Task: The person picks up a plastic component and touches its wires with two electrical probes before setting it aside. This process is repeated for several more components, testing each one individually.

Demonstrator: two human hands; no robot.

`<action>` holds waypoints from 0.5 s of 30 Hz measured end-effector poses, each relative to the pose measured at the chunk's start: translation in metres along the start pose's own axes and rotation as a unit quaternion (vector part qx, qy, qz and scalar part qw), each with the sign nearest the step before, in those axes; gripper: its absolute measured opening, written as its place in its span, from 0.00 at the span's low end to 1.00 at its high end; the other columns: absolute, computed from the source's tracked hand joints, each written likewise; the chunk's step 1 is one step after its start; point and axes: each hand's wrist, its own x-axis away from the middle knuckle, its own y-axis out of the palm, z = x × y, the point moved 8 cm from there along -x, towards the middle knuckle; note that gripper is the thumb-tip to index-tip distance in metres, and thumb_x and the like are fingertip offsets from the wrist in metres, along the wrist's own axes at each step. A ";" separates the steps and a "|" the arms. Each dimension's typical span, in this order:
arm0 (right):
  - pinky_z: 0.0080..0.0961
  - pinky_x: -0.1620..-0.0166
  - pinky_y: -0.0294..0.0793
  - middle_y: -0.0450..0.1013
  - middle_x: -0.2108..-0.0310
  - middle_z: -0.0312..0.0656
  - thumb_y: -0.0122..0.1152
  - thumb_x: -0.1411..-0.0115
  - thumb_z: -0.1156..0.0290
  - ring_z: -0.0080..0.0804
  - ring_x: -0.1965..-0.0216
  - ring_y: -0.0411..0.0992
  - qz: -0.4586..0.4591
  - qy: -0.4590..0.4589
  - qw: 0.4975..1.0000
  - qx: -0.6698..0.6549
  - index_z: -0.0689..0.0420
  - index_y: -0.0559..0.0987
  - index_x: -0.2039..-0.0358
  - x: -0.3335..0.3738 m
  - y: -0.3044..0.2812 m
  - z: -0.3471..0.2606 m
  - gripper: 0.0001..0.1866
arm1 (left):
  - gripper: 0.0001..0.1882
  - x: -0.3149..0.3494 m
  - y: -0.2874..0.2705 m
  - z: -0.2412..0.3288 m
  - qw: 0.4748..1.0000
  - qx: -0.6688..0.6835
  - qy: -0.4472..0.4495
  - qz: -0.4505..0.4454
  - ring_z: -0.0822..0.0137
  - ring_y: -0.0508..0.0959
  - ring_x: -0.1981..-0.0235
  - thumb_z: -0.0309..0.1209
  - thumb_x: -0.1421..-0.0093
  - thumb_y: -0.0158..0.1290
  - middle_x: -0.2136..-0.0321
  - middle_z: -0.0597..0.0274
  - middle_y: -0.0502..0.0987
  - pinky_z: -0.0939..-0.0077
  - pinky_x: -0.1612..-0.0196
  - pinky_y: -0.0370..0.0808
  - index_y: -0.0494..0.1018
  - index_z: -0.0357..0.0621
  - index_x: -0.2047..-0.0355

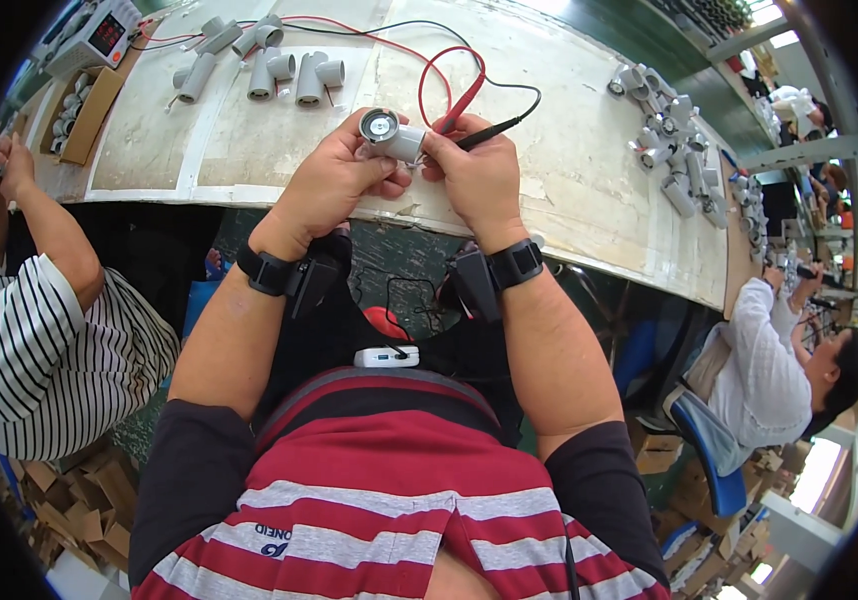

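1. Head view, the only one: you hold a pale grey tube fitting [404, 143] at 12 o'clock, over the near edge of the worktable [569, 190].
2. Your left hand [344, 168] is closed around its round, dark-rimmed end, which faces up toward you. Your right hand [474, 172] pinches narrowly at the other end, by thin white wires [423, 164].
3. The fitting lies between the hands, at about 1 o'clock from your left and 10 o'clock from your right. The visible tube's long axis runs roughly from 10 to 4 o'clock. Both hands touch it; the round end is nearer the left.
4. A red probe [462, 103] points out of your right hand toward 1 o'clock, a black probe [489, 135] toward 2. You cannot tell from here whether their hidden tips touch the wires.
5. More fittings stand at 11 o'clock [311, 80]; others are heaped at 2 o'clock [684, 145].
6. Writing: a white meter [94, 38] between 10 and 11 o'clock shows red lit digits, too small to trust. Your striped shirt [369, 500] carries dark, upside-down lettering and a logo at 7 o'clock. No lettering is readable on the fitting.
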 end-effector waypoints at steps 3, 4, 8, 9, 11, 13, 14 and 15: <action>0.19 0.72 0.76 0.80 0.74 0.40 0.66 0.38 0.74 0.23 0.76 0.77 0.002 -0.001 1.000 0.001 0.65 0.82 0.63 0.000 0.000 -0.001 0.07 | 0.24 0.001 0.002 0.002 1.000 0.002 0.000 0.003 0.67 0.83 0.58 0.16 0.33 0.49 0.55 0.58 0.79 0.73 0.55 0.84 0.68 0.44 0.38; 0.19 0.72 0.77 0.80 0.74 0.40 0.66 0.38 0.74 0.23 0.76 0.77 0.001 -0.001 1.000 0.002 0.65 0.82 0.63 0.000 0.000 0.000 0.07 | 0.23 0.002 0.002 0.004 1.000 0.006 0.001 0.008 0.69 0.83 0.59 0.16 0.33 0.49 0.57 0.59 0.78 0.74 0.55 0.83 0.68 0.44 0.39; 0.19 0.71 0.77 0.80 0.74 0.40 0.66 0.38 0.74 0.23 0.76 0.77 -0.001 -0.005 1.000 0.001 0.65 0.82 0.63 -0.001 -0.001 0.002 0.07 | 0.22 0.000 0.004 0.002 1.000 0.011 0.003 0.006 0.70 0.82 0.60 0.16 0.34 0.50 0.58 0.61 0.78 0.75 0.56 0.83 0.69 0.44 0.40; 0.19 0.71 0.77 0.80 0.74 0.40 0.66 0.38 0.75 0.23 0.76 0.77 0.002 -0.005 1.000 0.001 0.65 0.82 0.63 -0.001 -0.002 0.002 0.07 | 0.22 -0.001 0.004 0.003 1.000 0.012 0.004 0.002 0.70 0.82 0.60 0.16 0.34 0.50 0.58 0.61 0.78 0.75 0.56 0.83 0.69 0.44 0.41; 0.19 0.71 0.78 0.80 0.73 0.40 0.66 0.38 0.75 0.23 0.76 0.77 0.004 -0.007 1.000 0.001 0.65 0.82 0.62 -0.001 -0.001 0.002 0.07 | 0.22 0.001 0.004 0.004 1.000 0.011 0.005 0.005 0.70 0.82 0.60 0.16 0.34 0.50 0.58 0.61 0.78 0.75 0.57 0.83 0.69 0.44 0.41; 0.19 0.71 0.78 0.80 0.73 0.40 0.66 0.38 0.75 0.23 0.76 0.78 0.000 -0.001 1.000 -0.011 0.65 0.82 0.62 0.000 0.000 0.002 0.07 | 0.21 0.002 0.005 0.005 1.000 0.011 0.004 0.009 0.70 0.82 0.60 0.16 0.34 0.50 0.58 0.61 0.78 0.75 0.57 0.83 0.69 0.44 0.41; 0.19 0.71 0.78 0.80 0.73 0.40 0.66 0.38 0.75 0.23 0.75 0.78 -0.001 0.002 1.000 -0.017 0.65 0.82 0.62 -0.001 0.000 0.002 0.07 | 0.21 0.001 0.004 0.005 1.000 0.010 0.006 0.009 0.70 0.82 0.60 0.16 0.34 0.50 0.58 0.61 0.78 0.75 0.57 0.83 0.69 0.44 0.41; 0.19 0.71 0.78 0.80 0.73 0.40 0.66 0.38 0.75 0.23 0.75 0.78 -0.001 0.000 1.000 -0.017 0.65 0.82 0.62 -0.001 0.000 0.002 0.07 | 0.21 0.001 0.004 0.005 1.000 0.010 0.005 0.008 0.70 0.82 0.60 0.16 0.34 0.51 0.58 0.61 0.78 0.75 0.57 0.83 0.69 0.44 0.41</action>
